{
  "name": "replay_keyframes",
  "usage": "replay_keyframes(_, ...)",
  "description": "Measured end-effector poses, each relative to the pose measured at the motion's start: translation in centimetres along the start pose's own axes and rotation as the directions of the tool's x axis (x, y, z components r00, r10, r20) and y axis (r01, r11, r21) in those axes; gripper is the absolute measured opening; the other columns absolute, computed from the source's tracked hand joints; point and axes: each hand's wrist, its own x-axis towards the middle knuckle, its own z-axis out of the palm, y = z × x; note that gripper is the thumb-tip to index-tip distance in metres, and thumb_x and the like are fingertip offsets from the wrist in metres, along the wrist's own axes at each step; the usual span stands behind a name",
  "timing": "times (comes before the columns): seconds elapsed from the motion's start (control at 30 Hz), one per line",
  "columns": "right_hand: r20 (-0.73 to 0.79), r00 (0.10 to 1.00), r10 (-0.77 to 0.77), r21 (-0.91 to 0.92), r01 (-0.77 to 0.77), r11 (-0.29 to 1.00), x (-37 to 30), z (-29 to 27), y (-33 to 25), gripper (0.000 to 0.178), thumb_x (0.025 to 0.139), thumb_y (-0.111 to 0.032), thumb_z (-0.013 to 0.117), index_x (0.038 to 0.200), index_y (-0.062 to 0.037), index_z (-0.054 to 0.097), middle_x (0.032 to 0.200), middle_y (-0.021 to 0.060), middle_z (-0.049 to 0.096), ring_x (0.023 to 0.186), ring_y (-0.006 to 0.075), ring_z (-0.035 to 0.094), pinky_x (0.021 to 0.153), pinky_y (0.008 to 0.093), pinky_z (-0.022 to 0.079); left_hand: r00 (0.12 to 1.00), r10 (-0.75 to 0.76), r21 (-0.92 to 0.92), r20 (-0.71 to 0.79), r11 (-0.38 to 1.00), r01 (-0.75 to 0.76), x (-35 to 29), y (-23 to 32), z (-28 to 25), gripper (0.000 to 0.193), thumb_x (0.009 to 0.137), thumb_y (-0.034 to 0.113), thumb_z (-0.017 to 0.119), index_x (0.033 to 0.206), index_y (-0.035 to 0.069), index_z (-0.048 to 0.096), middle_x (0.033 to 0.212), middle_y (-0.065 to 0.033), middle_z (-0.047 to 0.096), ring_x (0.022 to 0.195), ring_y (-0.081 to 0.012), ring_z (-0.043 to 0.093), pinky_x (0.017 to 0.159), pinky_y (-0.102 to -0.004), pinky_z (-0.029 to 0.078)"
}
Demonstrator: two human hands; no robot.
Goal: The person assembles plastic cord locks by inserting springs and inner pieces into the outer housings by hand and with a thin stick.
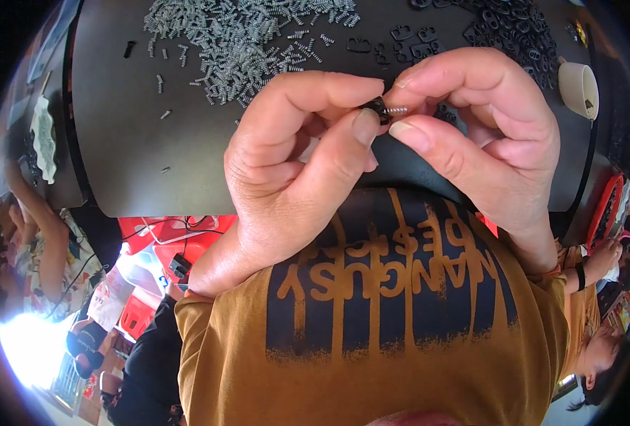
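Note:
Close together above the dark tabletop, both my hands meet at a small part. My left hand (294, 153) pinches a small black plastic piece (377, 108) between thumb and index finger; the fingertips hide much of it. Out of its right side sticks a small metal coil spring (396, 111). My right hand (489, 117) has its thumb and index fingertip closed in around the free end of that spring. Beyond the hands lies a big heap of similar springs (240, 50), with several strays left of it. Small black ring-shaped parts (421, 42) are scattered behind the right hand.
A larger pile of black parts (517, 35) covers the far right. By the right edge stands a cream cup (579, 90). One black piece (129, 49) lies at far left. Red plastic stools (177, 241) and other people (141, 376) are around the dark table (127, 142).

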Motion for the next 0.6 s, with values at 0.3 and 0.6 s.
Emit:
replay_keyframes(0.3, 0.037, 0.995, 0.096, -0.012, -0.095, 0.995, -0.2, -0.4, 0.0, 0.019, 0.076, 0.003, 0.058, 0.095, 0.0013, 0.055, 0.088, 0.0064, 0.056, 0.08, 0.0121, 0.054, 0.073, 0.0225, 0.042, 1.0, -0.021, 0.015, -0.002, 1.0, 0.021, 0.1, 0.2, 0.0, 0.016, 0.081, 0.001, 0.053, 0.097, -0.003, 0.053, 0.076, -0.007, 0.057, 0.057, -0.0079, 0.051, 0.051, -0.0178, 0.042)
replay_keyframes(0.6, 0.094, 0.989, -0.116, -0.267, 0.138, 0.954, -0.1, 0.1, 1.2, 0.005, 0.078, -0.003, 0.058, 0.081, 0.001, 0.054, 0.072, 0.0068, 0.053, 0.061, 0.0137, 0.048, 0.055, 0.0234, 0.038, 0.992, 0.06, 0.34, 0.108, 0.936, -0.094, -0.7, -0.4, -0.8, 0.024, 0.076, -0.009, 0.055, 0.098, 0.0, 0.053, 0.076, -0.0023, 0.052, 0.06, -0.0039, 0.047, 0.051, -0.0156, 0.036)
